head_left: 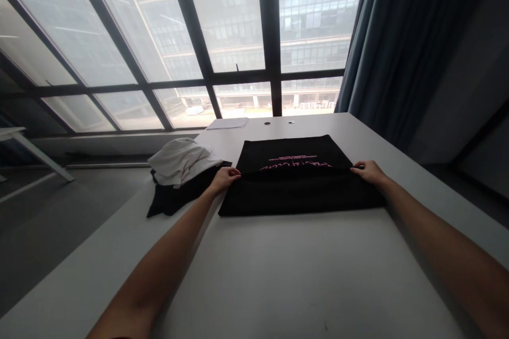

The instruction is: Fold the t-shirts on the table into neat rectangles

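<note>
A black T-shirt [302,196] with pink lettering lies folded into a flat rectangle on the white table [294,270]. Its near part is turned over toward the far side, and the fold's edge covers some of the print. At that edge's left end, my left hand [226,178] pinches the cloth between thumb and fingers. My right hand [369,170] pinches the opposite end in the same way. Between the hands the edge sags slightly.
To the left, a crumpled white garment [183,159] rests on a dark one [175,196] at the table's side. Papers [227,123] lie at the far edge, near two round cable holes. Windows stand beyond, with a blue curtain [393,53] at the right.
</note>
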`<state>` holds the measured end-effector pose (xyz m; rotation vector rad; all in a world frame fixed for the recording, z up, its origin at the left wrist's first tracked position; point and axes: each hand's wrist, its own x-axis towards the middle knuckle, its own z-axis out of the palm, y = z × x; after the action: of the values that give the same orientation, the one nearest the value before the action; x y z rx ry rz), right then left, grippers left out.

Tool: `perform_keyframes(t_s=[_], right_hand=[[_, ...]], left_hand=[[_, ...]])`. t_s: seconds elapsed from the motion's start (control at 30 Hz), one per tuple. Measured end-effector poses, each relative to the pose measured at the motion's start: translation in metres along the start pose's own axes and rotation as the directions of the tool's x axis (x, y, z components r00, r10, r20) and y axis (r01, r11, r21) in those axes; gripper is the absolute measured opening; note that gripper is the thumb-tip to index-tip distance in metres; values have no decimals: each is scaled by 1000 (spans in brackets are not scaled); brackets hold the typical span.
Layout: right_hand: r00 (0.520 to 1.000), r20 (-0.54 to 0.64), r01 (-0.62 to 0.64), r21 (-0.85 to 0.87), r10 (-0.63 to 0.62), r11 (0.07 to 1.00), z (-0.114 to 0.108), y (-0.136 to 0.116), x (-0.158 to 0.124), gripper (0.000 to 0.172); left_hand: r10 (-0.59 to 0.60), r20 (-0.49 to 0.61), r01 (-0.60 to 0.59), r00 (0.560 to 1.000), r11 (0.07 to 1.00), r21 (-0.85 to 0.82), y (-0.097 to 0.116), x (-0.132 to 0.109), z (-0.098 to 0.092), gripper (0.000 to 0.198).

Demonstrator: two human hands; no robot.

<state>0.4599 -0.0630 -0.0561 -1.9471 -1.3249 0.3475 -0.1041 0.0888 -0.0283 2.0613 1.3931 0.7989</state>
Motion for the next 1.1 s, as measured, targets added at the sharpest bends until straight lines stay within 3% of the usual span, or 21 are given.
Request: perform_keyframes(t_s=[0.37,0.47,0.53,0.63,0.73,0.8,0.93,1.1], right_hand=[[1000,15,-11,-107,13,994,-2,-9,-5,24],[995,-35,81,-224,-91,971,1,-20,-9,32],[971,-75,192,-316,-226,929,9,-36,-16,37],[941,-71,287,-357,-332,889,35,-74,-35,39],[933,69,352,-366,-352,861,74,-116,-60,47],[922,184,386,-388,-340,837,99,-135,-76,53],[893,351,414,-402,-280,817,131,-147,-93,59],[890,357,405,-329,-284,853,131,-142,-90,58]], left_hand=[[12,-37,-4,999,981,192,13,-7,0,19],[56,-79,-30,995,953,302,27,-18,6,31],[154,-60,-116,986,904,411,46,-27,18,39],[306,72,-304,949,835,459,88,-42,50,44],[353,201,-406,914,806,430,127,-51,92,45],[325,255,-408,911,799,441,141,-54,117,51],[237,301,-363,924,793,490,138,-56,147,62],[235,310,-363,921,804,470,128,-55,152,61]])
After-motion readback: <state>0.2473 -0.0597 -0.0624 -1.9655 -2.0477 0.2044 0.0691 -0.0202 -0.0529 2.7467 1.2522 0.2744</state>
